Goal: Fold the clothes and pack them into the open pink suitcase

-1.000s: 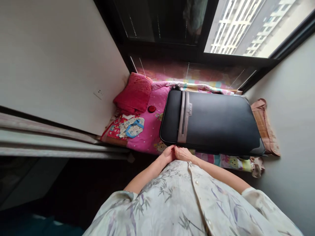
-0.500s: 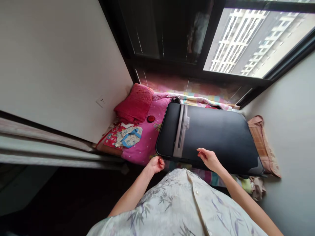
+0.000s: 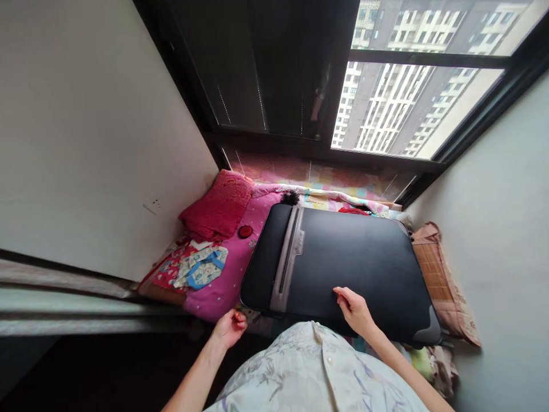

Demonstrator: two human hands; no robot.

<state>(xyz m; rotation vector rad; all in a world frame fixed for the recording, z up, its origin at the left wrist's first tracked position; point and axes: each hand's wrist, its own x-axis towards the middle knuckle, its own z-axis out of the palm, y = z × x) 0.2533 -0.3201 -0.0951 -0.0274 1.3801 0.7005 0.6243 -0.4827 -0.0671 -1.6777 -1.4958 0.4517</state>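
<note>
A large black suitcase [image 3: 343,257] with a grey-brown zip pocket strip [image 3: 286,260] lies flat in front of me. Just off its near left corner is my left hand [image 3: 231,327], fingers curled in; whatever they may hold does not show. Over the near part of the lid hovers my right hand [image 3: 355,312], its fingers bent and drawn together with nothing visible in them. Whether it brushes the lid I cannot tell.
Pink bedding [image 3: 214,294] lies under the case, with a red cushion [image 3: 221,206], a small round red item [image 3: 245,232] and a cloth piece with blue trim [image 3: 201,266] at left. A brown pillow [image 3: 444,280] leans by the right wall. Behind is a dark-framed window [image 3: 386,154].
My view has tilted up and shifted right. Compared with the suitcase, my left hand sits slightly further out from its corner and my right hand slightly further right.
</note>
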